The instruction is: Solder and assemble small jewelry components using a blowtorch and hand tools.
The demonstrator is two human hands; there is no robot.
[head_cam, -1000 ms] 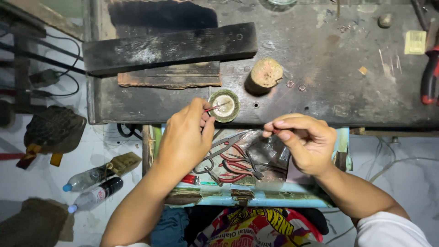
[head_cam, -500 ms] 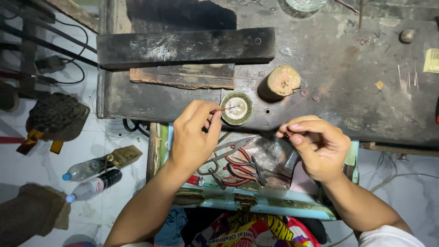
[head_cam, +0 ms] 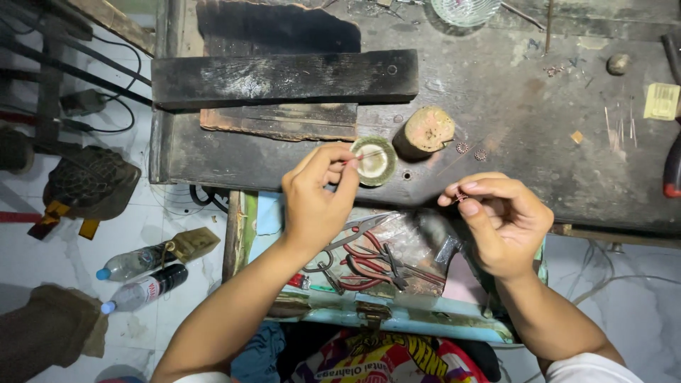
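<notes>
Fingers [head_cam: 339, 164]: left hand [head_cam: 316, 202] pinching thin stick over small dish [head_cam: 374, 161]
Right hand [head_cam: 496, 220]: fingertips clamped on tiny ring [head_cam: 460, 198]
Nearby: pliers [head_cam: 369, 252] in tray [head_cam: 397, 323]

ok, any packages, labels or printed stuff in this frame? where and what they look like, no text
Yellow card: far right of the workbench, small pale-yellow rectangle with dark print.
Clear bottle: lying on the floor at left, blue cap, pale label band.
Dark bottle: lying just below it, blue cap, white and red label.
Printed bag: bottom centre, under the blue drawer, yellow, red and black.
No screens or signs.
</notes>
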